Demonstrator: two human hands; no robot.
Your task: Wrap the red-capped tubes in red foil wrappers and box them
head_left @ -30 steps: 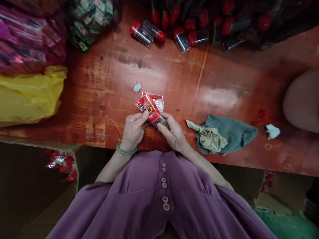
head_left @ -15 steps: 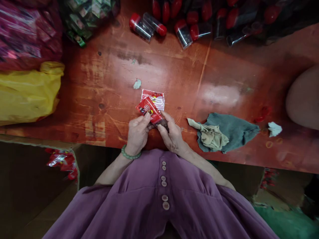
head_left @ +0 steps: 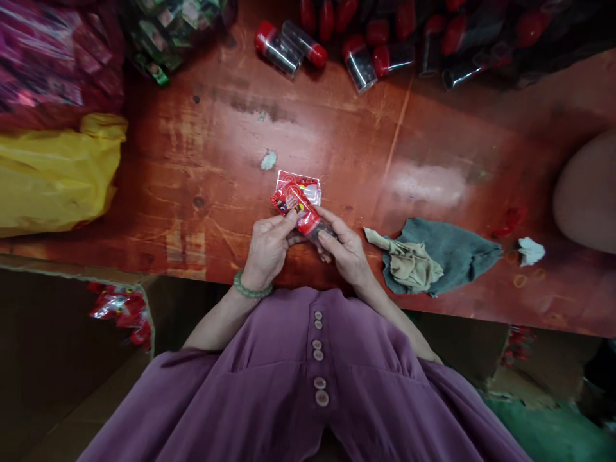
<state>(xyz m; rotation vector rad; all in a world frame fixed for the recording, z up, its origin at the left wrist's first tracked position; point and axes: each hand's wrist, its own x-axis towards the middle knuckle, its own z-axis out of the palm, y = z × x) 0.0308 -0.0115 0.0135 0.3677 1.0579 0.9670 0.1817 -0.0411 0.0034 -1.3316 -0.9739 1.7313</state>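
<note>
My left hand (head_left: pixel 269 247), with a green bead bracelet at its wrist, pinches a red printed plastic packet (head_left: pixel 283 196) between thumb and fingers. In my right hand (head_left: pixel 347 249) is a small clear tube with a red cap and dark contents (head_left: pixel 312 227). The tube lies slantwise with its capped end at the packet's lower right end; how far it is inside, I cannot tell. Just behind them, a small stack of similar red and clear packets (head_left: pixel 308 181) rests on the table, partly covered by the held packet.
Several red-capped tubes (head_left: pixel 360 64) lie at the back. Left are a yellow bag (head_left: pixel 58 173), a pink bag (head_left: pixel 58 64) and green packages (head_left: pixel 168 32). A grey-green cloth (head_left: pixel 447 256) lies right. A cardboard box (head_left: pixel 149 314) with red packets stands below the table's left edge.
The camera view has shifted slightly. Both hands have moved a little to the right with the packet and tube, and more of the red cap shows. My right fingers have shifted along the tube.
</note>
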